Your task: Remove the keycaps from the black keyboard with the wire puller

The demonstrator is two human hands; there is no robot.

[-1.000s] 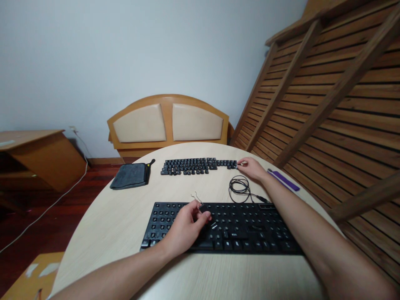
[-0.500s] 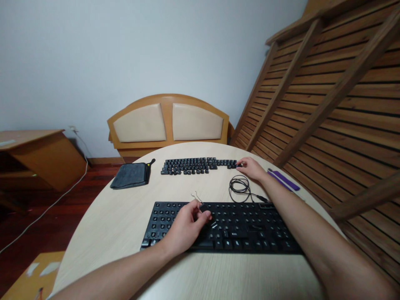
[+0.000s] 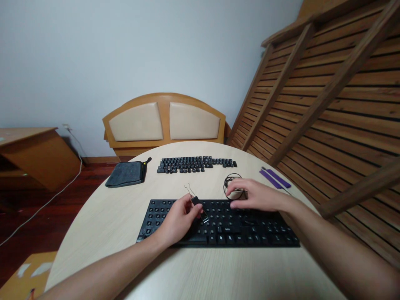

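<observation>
The keycap puller [image 3: 196, 201] is pinched by the left hand [image 3: 177, 221]; above the keyboard [image 3: 226, 229], the right hand [image 3: 254, 193] is held loosely curled, empty.

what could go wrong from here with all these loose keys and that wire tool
The loose keycaps lie in rows on the table, so a bump might scatter them. The right hand is close by the coiled cable and could snag a loop. The left hand holds the wire tool over the keyboard; a slip might scratch it.
</observation>
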